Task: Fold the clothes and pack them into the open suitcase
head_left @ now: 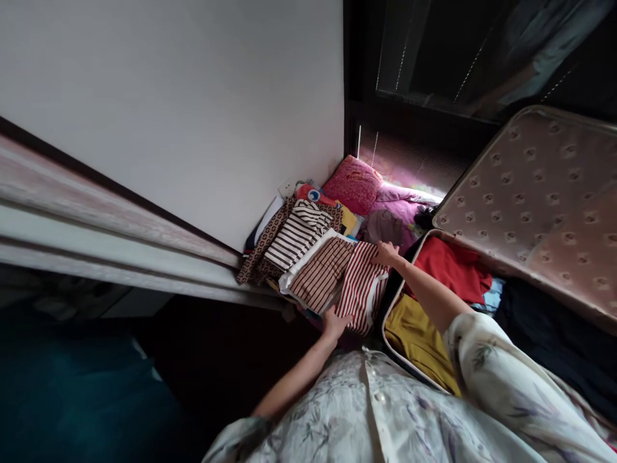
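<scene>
A folded red-and-white striped shirt point(362, 283) lies at the near right end of a heap of clothes. My left hand point(336, 323) grips its lower left edge, with the thumb on top and the other fingers partly hidden. At the shirt's upper right edge, my right hand point(385, 253) has its fingers closed on the cloth. Touching the shirt on the left is a folded brown striped garment point(322, 273), resting on white cloth. Beyond that lies a black-and-white striped garment point(299, 233) on a brown patterned cloth point(265, 247).
An open suitcase point(385, 325) stands to the right, holding red clothing point(450, 267), mustard clothing point(419, 334) and dark clothing point(554, 337). Its patterned lid point(535, 199) leans back. A pink pillow point(353, 184) sits in the far corner, by a white wall panel point(193, 116).
</scene>
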Available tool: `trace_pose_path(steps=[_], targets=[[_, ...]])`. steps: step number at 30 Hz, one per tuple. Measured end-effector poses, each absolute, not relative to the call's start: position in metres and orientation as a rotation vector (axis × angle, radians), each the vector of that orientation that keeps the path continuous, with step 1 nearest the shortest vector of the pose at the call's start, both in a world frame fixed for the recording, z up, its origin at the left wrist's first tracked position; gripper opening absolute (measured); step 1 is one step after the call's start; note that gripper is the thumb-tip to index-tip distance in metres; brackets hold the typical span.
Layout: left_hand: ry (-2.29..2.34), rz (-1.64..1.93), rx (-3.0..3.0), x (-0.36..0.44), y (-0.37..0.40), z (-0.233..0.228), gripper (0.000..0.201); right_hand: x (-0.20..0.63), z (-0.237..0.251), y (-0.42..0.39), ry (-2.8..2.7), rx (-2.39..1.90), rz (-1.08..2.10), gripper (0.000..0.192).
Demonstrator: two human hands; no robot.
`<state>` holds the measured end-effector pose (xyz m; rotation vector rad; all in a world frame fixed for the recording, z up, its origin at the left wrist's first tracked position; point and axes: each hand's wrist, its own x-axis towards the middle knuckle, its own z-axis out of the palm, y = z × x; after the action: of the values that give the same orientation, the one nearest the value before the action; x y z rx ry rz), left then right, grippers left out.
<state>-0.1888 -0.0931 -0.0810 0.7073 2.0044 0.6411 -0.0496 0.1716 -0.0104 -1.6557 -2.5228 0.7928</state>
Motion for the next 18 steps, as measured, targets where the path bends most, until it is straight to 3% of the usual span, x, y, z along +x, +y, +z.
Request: trace_pose_path(steps=[10, 15, 18], targets=[[1.948, 0.904, 0.791, -0.174, -0.116, -0.073, 0.07, -0.026, 0.022, 0.117, -2.72, -1.466, 0.654, 0.035], [2.051, 1.087, 0.928, -0.208, -0.113, -0.046, 0.065, 0.016, 0.057, 0.099, -2.238, -1.512, 0.841, 0.028], [2.03, 1.304, 1.148, -0.227, -0.086, -0.014, 0.055, 0.052, 0.089, 0.096, -1.897, -1.451, 0.872, 0.035]])
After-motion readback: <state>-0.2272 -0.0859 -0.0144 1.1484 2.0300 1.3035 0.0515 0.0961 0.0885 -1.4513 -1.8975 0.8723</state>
